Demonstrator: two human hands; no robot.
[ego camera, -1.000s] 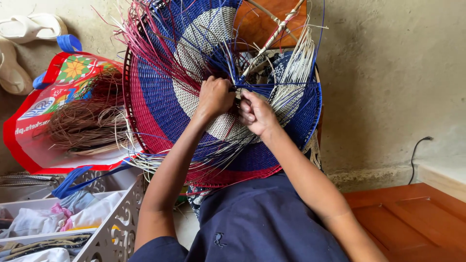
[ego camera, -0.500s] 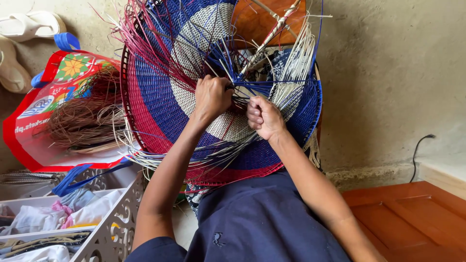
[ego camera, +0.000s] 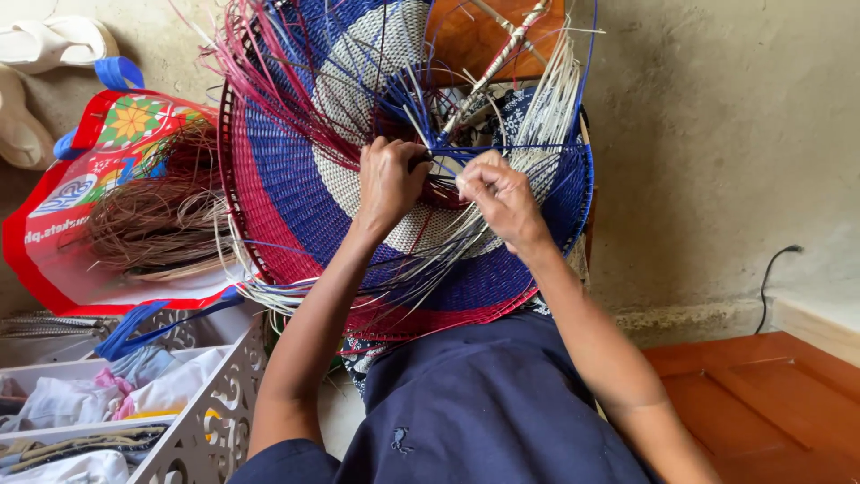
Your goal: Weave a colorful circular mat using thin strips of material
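The person holds a large round woven basket [ego camera: 296, 197] on the lap, tilted up so its inside faces the camera. It has rings of blue, white and red, and many loose strands [ego camera: 555, 99] stand out at its upper right edge.

The left hand [ego camera: 390, 179] is closed on the weave near the centre, with the fingers bent around a dark blue strand. The right hand [ego camera: 497, 193] is just beside it, and its fingertips pinch thin pale strands. Both hands are clenched, not released, and they almost touch each other.

To do this step well, I think the left hand should keep the finished rows pressed flat while the right hand pulls 1 strand at a time, tight and even, so no gap opens. The loose ends cross each other a lot, so it is easy to catch the wrong one.

The count: 1 basket, 2 hands, and 1 red printed bag [ego camera: 98, 179] at the left with 1 bundle of brown fibre [ego camera: 161, 220] in it. At the lower left is 1 white plastic crate [ego camera: 193, 421] with folded cloth. At the top left are 2 pale sandals [ego camera: 45, 45]. A black cable [ego camera: 770, 278] hangs on the wall at the right. The loose strands are too many to count.
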